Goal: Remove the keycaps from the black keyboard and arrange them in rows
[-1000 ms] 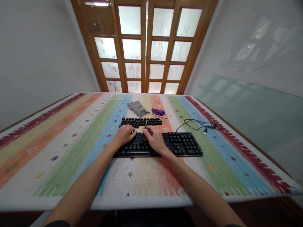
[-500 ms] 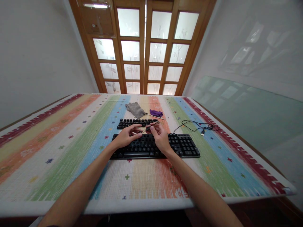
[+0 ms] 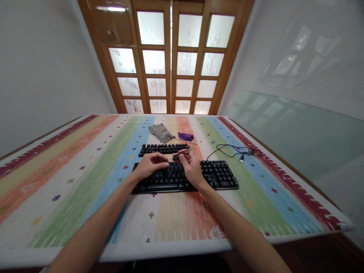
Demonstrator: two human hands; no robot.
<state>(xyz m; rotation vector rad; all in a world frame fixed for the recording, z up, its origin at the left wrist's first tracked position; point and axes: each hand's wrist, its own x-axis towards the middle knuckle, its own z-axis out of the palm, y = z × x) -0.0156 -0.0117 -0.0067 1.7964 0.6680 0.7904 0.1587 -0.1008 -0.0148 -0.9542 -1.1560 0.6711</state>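
Over the black keyboard (image 3: 163,187), my right hand (image 3: 191,168) pinches a wire keycap puller (image 3: 176,156) with a dark middle and thin wires at both ends. My left hand (image 3: 149,165) is closed at the puller's left wire end, around a small dark piece that looks like a keycap, mostly hidden by the fingers. The keyboard lies crosswise on the table, its upper left rows showing bare switches. Behind it, loose black keycaps (image 3: 153,149) stand in rows, partly covered by my hands.
A grey glove-like cloth (image 3: 160,132), a purple cloth (image 3: 185,136) and a thin rod (image 3: 184,140) lie behind the keycaps. The keyboard's coiled cable (image 3: 227,146) with its USB plug (image 3: 241,158) rests to the right. A striped cloth (image 3: 82,189) covers the table.
The view has shifted slightly. Both hands stay above the keyboard, the puller still between them, with only small finger movements.
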